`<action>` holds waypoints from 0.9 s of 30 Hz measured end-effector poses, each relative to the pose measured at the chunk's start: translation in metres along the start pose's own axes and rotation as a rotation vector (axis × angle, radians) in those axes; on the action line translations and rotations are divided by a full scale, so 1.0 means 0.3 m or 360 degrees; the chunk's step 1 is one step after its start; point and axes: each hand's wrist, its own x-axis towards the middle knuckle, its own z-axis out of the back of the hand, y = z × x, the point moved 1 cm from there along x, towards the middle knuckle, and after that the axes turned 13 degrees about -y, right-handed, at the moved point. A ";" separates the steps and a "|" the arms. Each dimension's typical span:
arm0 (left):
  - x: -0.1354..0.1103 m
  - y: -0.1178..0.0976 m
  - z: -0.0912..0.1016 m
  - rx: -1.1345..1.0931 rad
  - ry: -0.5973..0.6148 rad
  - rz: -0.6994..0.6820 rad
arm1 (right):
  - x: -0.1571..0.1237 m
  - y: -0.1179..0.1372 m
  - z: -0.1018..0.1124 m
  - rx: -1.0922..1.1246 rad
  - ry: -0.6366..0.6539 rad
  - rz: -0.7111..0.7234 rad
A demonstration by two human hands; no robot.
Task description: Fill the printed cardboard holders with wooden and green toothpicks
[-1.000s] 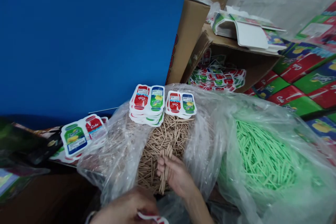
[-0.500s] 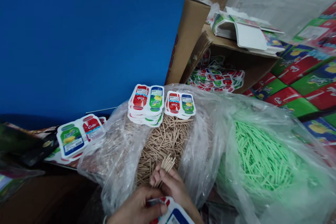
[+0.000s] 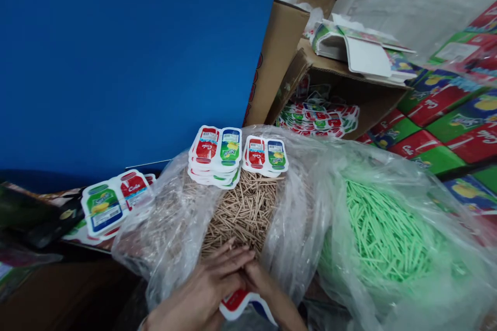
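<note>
My left hand (image 3: 212,276) lies across the front of my right hand (image 3: 264,282), both over the near end of a clear bag of thin brown sticks (image 3: 243,212). A printed card (image 3: 235,301) with a red Cola bottle and a blue-edged one hangs below my left palm, held by that hand. My right hand is closed, its fingertips mostly covered by my left fingers. The small bunch of sticks it held is hidden now. Just beyond are a thick stack of Cola and Sprite cards (image 3: 218,150) and a thinner stack (image 3: 266,154), both resting on the bag.
To the right, an open plastic bag holds light green sticks (image 3: 384,232). More cards (image 3: 116,199) lie at the left. Behind stands a cardboard box (image 3: 376,98) with loose cards inside, beside stacked printed cartons (image 3: 438,114). A blue panel (image 3: 128,62) rises at the back.
My left hand has moved up and over my right fingers, covering the bunch of brown sticks that was in plain sight. The card has tilted, and less of its printed face shows.
</note>
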 end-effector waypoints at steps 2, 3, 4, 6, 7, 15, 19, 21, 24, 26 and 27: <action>-0.012 0.011 -0.026 0.0056 -0.0170 0.0004 | 0.003 0.006 0.001 -0.0012 -0.0033 0.0003; -0.020 0.015 -0.039 0.0093 -0.0277 0.0022 | 0.002 0.014 0.003 -0.0023 -0.0035 -0.0015; -0.027 0.017 -0.050 0.0127 -0.0365 0.0051 | 0.001 0.023 0.006 -0.0037 -0.0021 -0.0044; -0.036 0.017 -0.070 0.0169 -0.0420 0.0085 | -0.005 0.042 0.010 -0.0082 0.0028 -0.0106; -0.037 0.015 -0.075 0.0175 -0.0386 0.0075 | -0.007 0.049 0.011 -0.0108 0.0052 -0.0110; -0.062 0.039 0.020 -0.0098 -0.0436 0.0231 | -0.019 0.075 0.019 -0.0174 -0.0038 -0.0125; -0.112 0.092 0.049 -0.0696 -0.1303 0.1018 | -0.037 0.063 0.033 -0.0238 -0.0189 -0.0077; -0.114 0.108 0.030 -0.1081 -0.1713 0.1406 | -0.052 0.035 0.042 -0.0256 -0.0279 -0.0069; -0.078 0.109 -0.006 -0.1459 -0.1996 0.1692 | -0.079 -0.021 0.064 -0.0236 -0.0466 -0.0041; -0.045 0.104 -0.020 -0.1534 -0.1885 0.1741 | -0.101 -0.052 0.084 -0.0222 -0.0596 -0.0019; -0.031 0.103 -0.024 -0.1542 -0.1799 0.1752 | -0.112 -0.063 0.093 -0.0213 -0.0642 -0.0025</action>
